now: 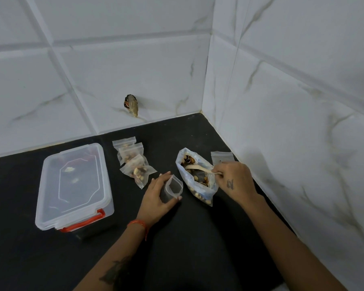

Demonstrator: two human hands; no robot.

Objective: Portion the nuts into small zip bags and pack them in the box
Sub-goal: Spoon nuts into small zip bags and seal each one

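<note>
A: White marble-look tiles wall in a corner, and a matte black table [51, 248] fills it. What sits where?

B: At nine o'clock stands the clear plastic box [74, 185], lid on, red latches facing the person. At twelve o'clock lie three filled small zip bags [135, 162], crinkled and lumpy with nuts, probably parked beside the box until it is opened. A flat empty bag [221, 157] waits at two o'clock, near the wall.

A: And the hands?

B: The left hand [158, 198] curls round an empty zip bag [172, 189], fingers squeezing its sides so the mouth gapes upward, likely to receive a portion. The right hand [235, 177] pinches the pale handle of a spoon [200, 168], apparently wooden, whose bowl lies inside the large nut bag [195, 177].

A: Why so close together?

B: The big bag, soft and slumped on its side with its mouth toward twelve o'clock, lies just beside the open little one, so a scoop would travel a short way with less chance of spilling.
</note>
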